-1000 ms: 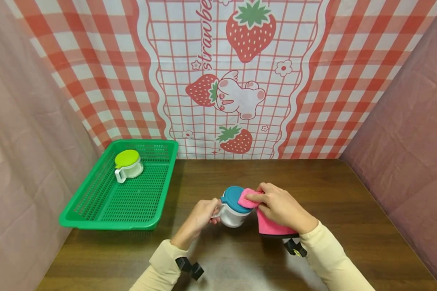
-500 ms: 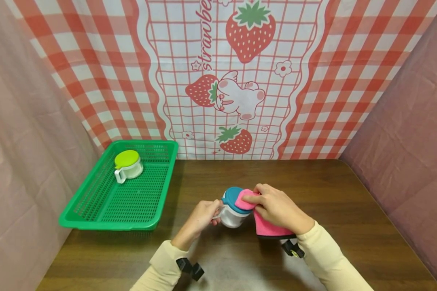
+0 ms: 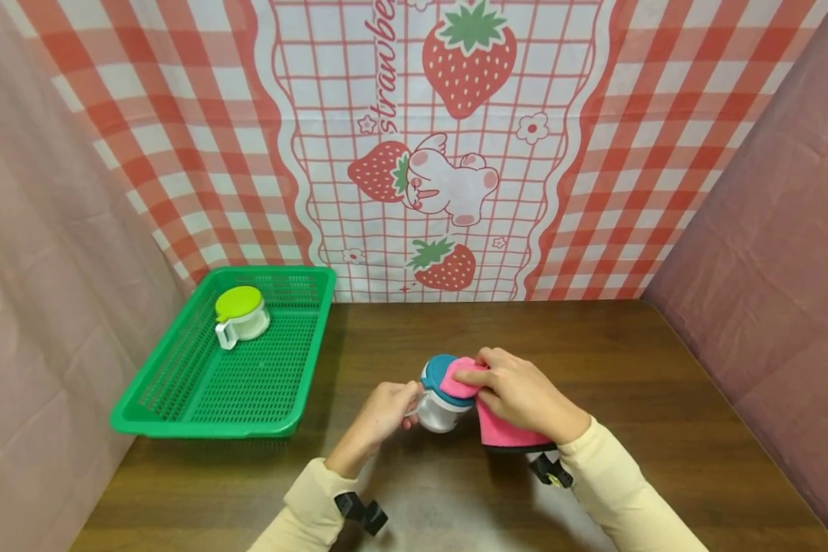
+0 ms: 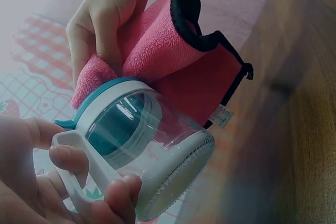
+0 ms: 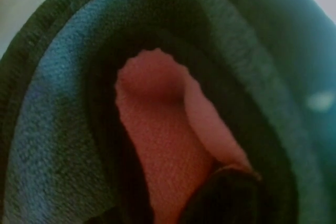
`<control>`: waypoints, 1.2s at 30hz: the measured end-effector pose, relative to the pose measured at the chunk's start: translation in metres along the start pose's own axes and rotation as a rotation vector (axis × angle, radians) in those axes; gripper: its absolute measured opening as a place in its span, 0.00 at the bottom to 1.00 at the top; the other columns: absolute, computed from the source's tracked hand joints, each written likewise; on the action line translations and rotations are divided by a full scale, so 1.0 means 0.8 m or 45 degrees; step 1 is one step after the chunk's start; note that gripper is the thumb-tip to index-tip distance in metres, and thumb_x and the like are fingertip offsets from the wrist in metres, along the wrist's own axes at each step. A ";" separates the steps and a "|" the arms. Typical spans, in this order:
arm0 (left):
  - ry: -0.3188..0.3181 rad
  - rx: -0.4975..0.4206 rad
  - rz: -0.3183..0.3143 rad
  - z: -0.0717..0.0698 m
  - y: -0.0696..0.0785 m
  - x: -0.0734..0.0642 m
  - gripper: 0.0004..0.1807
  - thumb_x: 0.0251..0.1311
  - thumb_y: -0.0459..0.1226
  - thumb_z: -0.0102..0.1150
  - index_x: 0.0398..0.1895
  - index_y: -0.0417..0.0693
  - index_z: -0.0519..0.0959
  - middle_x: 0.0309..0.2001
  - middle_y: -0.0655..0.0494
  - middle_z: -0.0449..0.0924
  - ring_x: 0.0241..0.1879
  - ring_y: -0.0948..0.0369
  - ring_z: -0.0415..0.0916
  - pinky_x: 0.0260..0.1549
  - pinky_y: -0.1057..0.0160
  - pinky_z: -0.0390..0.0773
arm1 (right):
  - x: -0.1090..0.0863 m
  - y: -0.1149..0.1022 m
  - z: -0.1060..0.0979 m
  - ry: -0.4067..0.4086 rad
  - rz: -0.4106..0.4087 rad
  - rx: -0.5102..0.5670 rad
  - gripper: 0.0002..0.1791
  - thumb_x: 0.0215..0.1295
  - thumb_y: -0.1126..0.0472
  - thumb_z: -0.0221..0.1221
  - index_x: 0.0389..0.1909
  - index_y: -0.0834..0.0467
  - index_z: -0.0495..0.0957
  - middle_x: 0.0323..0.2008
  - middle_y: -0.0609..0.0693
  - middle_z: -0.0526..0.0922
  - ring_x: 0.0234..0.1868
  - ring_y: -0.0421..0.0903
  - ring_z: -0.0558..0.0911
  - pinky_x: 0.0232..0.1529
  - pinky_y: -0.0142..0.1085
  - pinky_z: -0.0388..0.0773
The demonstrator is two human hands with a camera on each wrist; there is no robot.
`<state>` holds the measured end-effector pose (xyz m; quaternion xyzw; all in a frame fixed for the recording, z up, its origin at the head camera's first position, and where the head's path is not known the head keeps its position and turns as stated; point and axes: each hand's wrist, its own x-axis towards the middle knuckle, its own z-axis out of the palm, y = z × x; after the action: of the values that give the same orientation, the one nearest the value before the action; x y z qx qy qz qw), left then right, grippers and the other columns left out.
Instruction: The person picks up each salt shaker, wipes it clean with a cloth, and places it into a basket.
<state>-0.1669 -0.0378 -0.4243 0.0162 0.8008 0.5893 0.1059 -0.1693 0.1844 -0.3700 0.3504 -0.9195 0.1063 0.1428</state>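
A clear seasoning jar (image 3: 438,415) with a blue lid (image 3: 433,372) is held tilted over the table. My left hand (image 3: 383,408) grips its white handle (image 4: 74,169), fingers curled through and around it in the left wrist view. In my right hand (image 3: 524,392) is a pink towelling cloth (image 3: 507,431) with a dark edge, pinched so that a fold of it presses on the lid. The rest of the cloth hangs beside the jar, a small label (image 4: 221,115) at its edge. Folds of cloth (image 5: 163,145) fill the right wrist view, hiding the hand and jar there.
At the left stands a green plastic basket (image 3: 310,360) with a second jar (image 3: 251,325) inside, this one with a lime-green lid (image 3: 238,302). The wooden table (image 3: 593,345) meets a strawberry-print curtain (image 3: 455,176) at the back and plain pink drapes at both sides.
My right hand has slid the cloth slightly left across the blue lid. The left hand keeps its grip on the handle, nearly still. The head view has shifted a little.
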 end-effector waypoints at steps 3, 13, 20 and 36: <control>0.001 0.011 0.010 0.001 0.000 0.000 0.20 0.58 0.44 0.49 0.10 0.48 0.66 0.13 0.58 0.68 0.16 0.64 0.69 0.21 0.66 0.71 | 0.001 -0.001 0.000 0.005 -0.014 -0.002 0.21 0.54 0.66 0.64 0.49 0.46 0.85 0.34 0.48 0.75 0.34 0.42 0.73 0.33 0.35 0.74; 0.006 0.024 0.022 0.001 -0.001 -0.002 0.18 0.55 0.44 0.50 0.11 0.48 0.67 0.13 0.60 0.67 0.15 0.65 0.68 0.21 0.67 0.69 | 0.006 -0.009 -0.001 -0.010 -0.021 -0.002 0.19 0.57 0.64 0.63 0.49 0.46 0.85 0.35 0.48 0.75 0.34 0.42 0.72 0.34 0.35 0.73; 0.006 0.037 0.032 0.000 -0.001 -0.002 0.17 0.55 0.44 0.50 0.11 0.49 0.67 0.13 0.60 0.67 0.15 0.65 0.67 0.19 0.68 0.68 | 0.011 -0.010 0.000 0.007 -0.040 -0.021 0.19 0.55 0.64 0.64 0.48 0.46 0.85 0.33 0.48 0.75 0.34 0.42 0.72 0.33 0.35 0.73; -0.007 0.147 0.077 0.002 0.000 -0.004 0.17 0.54 0.44 0.50 0.11 0.47 0.70 0.12 0.60 0.69 0.14 0.66 0.64 0.17 0.69 0.60 | 0.020 -0.012 -0.003 -0.007 -0.091 -0.045 0.18 0.56 0.63 0.64 0.48 0.45 0.85 0.31 0.47 0.73 0.33 0.41 0.70 0.33 0.32 0.71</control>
<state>-0.1635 -0.0365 -0.4240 0.0480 0.8322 0.5451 0.0891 -0.1740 0.1682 -0.3615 0.3807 -0.9086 0.0837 0.1501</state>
